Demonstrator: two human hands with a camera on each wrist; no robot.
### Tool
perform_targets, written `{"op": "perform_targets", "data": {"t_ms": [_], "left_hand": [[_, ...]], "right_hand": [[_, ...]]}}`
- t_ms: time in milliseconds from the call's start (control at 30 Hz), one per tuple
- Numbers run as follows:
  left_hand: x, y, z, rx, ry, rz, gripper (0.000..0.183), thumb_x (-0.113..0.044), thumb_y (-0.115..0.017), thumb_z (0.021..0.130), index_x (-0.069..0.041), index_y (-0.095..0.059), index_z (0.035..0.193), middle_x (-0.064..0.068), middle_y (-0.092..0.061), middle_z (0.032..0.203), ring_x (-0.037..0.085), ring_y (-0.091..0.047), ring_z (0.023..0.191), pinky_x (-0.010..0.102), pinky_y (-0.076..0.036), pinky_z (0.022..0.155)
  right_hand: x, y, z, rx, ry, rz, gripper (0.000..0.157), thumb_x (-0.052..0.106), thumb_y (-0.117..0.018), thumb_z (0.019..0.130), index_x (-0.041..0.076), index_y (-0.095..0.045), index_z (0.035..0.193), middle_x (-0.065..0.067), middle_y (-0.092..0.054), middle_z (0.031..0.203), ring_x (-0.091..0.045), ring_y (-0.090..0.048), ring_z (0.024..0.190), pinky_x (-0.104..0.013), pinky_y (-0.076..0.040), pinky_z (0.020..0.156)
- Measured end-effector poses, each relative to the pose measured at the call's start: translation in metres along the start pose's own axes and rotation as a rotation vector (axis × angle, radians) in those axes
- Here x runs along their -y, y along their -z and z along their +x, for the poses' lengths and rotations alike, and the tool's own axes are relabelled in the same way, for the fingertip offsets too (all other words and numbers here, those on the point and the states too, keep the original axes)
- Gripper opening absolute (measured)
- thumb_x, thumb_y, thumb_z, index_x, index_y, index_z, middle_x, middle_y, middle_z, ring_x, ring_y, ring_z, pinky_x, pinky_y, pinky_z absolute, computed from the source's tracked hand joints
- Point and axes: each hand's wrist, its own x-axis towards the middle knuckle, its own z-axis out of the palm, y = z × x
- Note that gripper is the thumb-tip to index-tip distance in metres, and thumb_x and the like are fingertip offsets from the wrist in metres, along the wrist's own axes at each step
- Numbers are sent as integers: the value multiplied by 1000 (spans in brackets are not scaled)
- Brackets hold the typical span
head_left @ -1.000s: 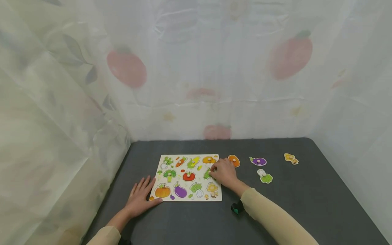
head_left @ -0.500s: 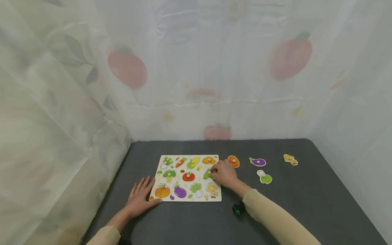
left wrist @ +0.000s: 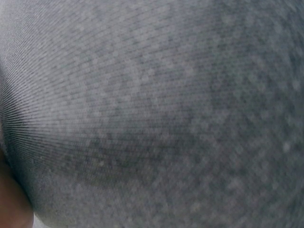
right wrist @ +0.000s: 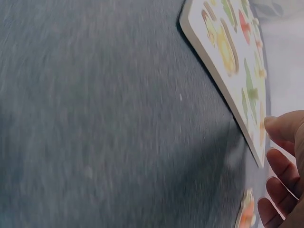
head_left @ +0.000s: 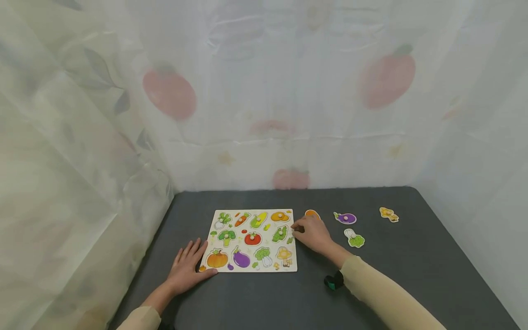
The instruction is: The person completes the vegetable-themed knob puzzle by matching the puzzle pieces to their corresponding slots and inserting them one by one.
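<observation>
A white vegetable puzzle board (head_left: pixel 260 267) lies flat on the dark table. My left hand (head_left: pixel 186 266) rests at its left edge, fingers straight, thumb along the near corner. Just off the right edge hovers my right hand (head_left: pixel 312 233), fingers loosely bent and holding nothing. Beside its fingertips the green pea piece (head_left: pixel 280 233) sits in its slot, knob showing. An orange pumpkin piece (head_left: pixel 312 214) lies on the table, partly hidden behind the right hand. In the right wrist view, the thumb (right wrist: pixel 282 126) is close to the board (right wrist: pixel 211 61).
Farther right on the table lie an eggplant piece (head_left: pixel 345 218), a bok choy piece (head_left: pixel 354 238) and a mushroom piece (head_left: pixel 389 214). A tomato piece (head_left: pixel 252 239) and a broccoli piece (head_left: pixel 227 236) sit in the board. Patterned curtains (head_left: pixel 264 91) enclose the table.
My right hand has let go of the pea piece and drawn back to the right, uncovering it. The left hand stays in place at the board's edge.
</observation>
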Motion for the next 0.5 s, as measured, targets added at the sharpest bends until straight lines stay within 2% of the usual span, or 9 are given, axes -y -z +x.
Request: {"op": "perform_targets", "data": {"t_ms": [133, 500], "left_hand": [[0, 0, 0, 3, -2, -10, 106, -70, -70, 84, -13, -29, 163, 20, -20, 167, 44, -10, 153, 66, -1, 119], [2, -2, 0, 2, 1, -3, 106, -72, -68, 84, -14, -28, 164, 19, -19, 168, 44, -9, 154, 66, 0, 119]], "right_hand": [[-14, 8, -1, -8, -42, -23, 17, 26, -81, 89, 20, -82, 105, 8, -64, 87, -18, -50, 87, -43, -44, 82], [-54, 30, -2, -76, -107, -51, 17, 22, -79, 88, 14, -82, 103, -3, -65, 92, -31, -54, 91, -45, -44, 76]]}}
